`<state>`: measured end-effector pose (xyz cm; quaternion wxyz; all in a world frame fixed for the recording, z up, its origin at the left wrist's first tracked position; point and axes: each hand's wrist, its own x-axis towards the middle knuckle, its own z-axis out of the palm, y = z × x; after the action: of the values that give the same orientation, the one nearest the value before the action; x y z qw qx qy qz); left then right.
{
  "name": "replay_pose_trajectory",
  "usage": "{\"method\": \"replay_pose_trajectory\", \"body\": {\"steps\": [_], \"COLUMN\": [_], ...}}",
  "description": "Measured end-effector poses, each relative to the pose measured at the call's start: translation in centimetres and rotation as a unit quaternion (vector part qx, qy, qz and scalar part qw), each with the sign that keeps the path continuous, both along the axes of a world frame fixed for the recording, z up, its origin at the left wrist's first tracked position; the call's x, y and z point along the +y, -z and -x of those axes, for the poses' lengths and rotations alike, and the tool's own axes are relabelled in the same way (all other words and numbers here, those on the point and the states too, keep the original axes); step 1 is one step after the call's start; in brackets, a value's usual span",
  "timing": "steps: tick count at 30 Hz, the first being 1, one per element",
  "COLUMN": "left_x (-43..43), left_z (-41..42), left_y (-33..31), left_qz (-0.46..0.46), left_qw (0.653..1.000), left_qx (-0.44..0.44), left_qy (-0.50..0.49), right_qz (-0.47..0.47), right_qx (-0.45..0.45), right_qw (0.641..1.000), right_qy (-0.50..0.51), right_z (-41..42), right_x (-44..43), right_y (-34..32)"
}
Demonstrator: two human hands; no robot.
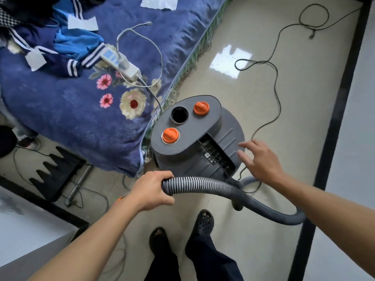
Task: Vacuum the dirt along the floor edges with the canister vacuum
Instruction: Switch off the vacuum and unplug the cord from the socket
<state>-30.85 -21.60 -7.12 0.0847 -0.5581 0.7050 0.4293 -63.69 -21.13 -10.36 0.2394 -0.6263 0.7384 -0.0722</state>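
Left hand grips the hose end beside the canister; right hand hovers open, empty; seat the hose squarely in the canister's port first.

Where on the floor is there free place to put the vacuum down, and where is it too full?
Bare floor lies between the canister vacuum and the dark baseboard, crossed only by a thin black cable. The strip left of the left hand, beside the bed, is crowded with wires and a black jagged object.
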Motion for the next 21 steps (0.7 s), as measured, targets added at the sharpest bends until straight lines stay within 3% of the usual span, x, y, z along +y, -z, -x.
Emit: {"method": "replay_pose_trajectory", "body": {"steps": [3, 5, 6, 7, 9, 11, 13, 15, 16, 17, 21], "left_x": [-0.2, -0.4, -0.3, -0.3, 0.1, 0.9, 2.0, 3.3, 3.8, 4.3, 4.6], "left_z": [0.3, 1.0, 1.4, 1.8, 2.4, 2.7, 2.3, 1.3, 0.7, 0.2, -0.4], "left_y": [-1.2, -2.6, -3.2, -3.9, -5.1, -6.1, -6.9, -7.4, -7.5, -7.6, -7.8], "left_qz": [-0.032, -0.074, -0.097, -0.116, -0.137, -0.151, -0.164, -0.175, -0.174, -0.168, -0.114], "left_qw": [0.994, 0.983, 0.975, 0.968, 0.957, 0.948, 0.940, 0.937, 0.937, 0.938, 0.939], "left_qx": [0.073, 0.125, 0.151, 0.175, 0.213, 0.243, 0.262, 0.262, 0.256, 0.249, 0.231], "left_qy": [-0.072, -0.113, -0.128, -0.138, -0.143, -0.143, -0.145, -0.152, -0.161, -0.173, -0.227], "right_qz": [-0.101, -0.107, -0.114, -0.124, -0.147, -0.132, -0.076, -0.019, -0.008, -0.006, -0.031], "right_qx": [0.050, 0.057, 0.016, -0.065, -0.316, -0.536, -0.637, -0.671, -0.674, -0.674, -0.645], "right_qw": [0.987, 0.947, 0.901, 0.831, 0.646, 0.483, 0.412, 0.387, 0.394, 0.417, 0.571], "right_qy": [0.114, 0.296, 0.418, 0.538, 0.679, 0.679, 0.647, 0.631, 0.624, 0.610, 0.507], "right_z": [3.8, 5.3, 5.4, 4.9, 3.1, 1.5, 0.9, 0.4, 0.1, -0.3, -3.5], "right_x": [7.3, 10.8, 12.0, 12.8, 13.3, 12.2, 8.8, 4.3, 2.4, 0.6, -4.7], "right_y": [1.5, 1.8, 1.7, 1.3, 0.6, 0.1, -0.9, -3.3, -4.7, -6.1, -10.3]}}
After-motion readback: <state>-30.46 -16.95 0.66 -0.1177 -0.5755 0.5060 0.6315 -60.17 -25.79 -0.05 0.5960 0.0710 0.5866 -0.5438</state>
